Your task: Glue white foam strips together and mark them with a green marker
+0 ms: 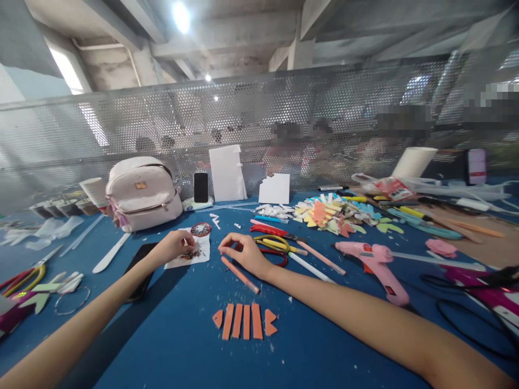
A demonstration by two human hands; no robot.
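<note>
My left hand (177, 246) is over a white sheet of paper (172, 264) strewn with tiny dark bits (197, 254). Its fingertips are pinched down among the bits; what they hold, if anything, is too small to make out. My right hand (245, 253) is just to the right, fingers curled and thumb close to the index finger, with nothing nameable showing between them. Below it lies an orange stick (240, 274). Nearer to me, orange flat strips (246, 322) lie in a row between a small rounded piece (218, 319) and a notched tail-like piece (270, 322).
A round red-rimmed lid or dish (201, 229) of dark bits touches the paper. A phone (140, 270) lies under my left forearm. Scissors (275, 244), a pink glue gun (375, 265) and coloured scraps (336, 212) lie rightward. A white backpack (141, 197) stands behind.
</note>
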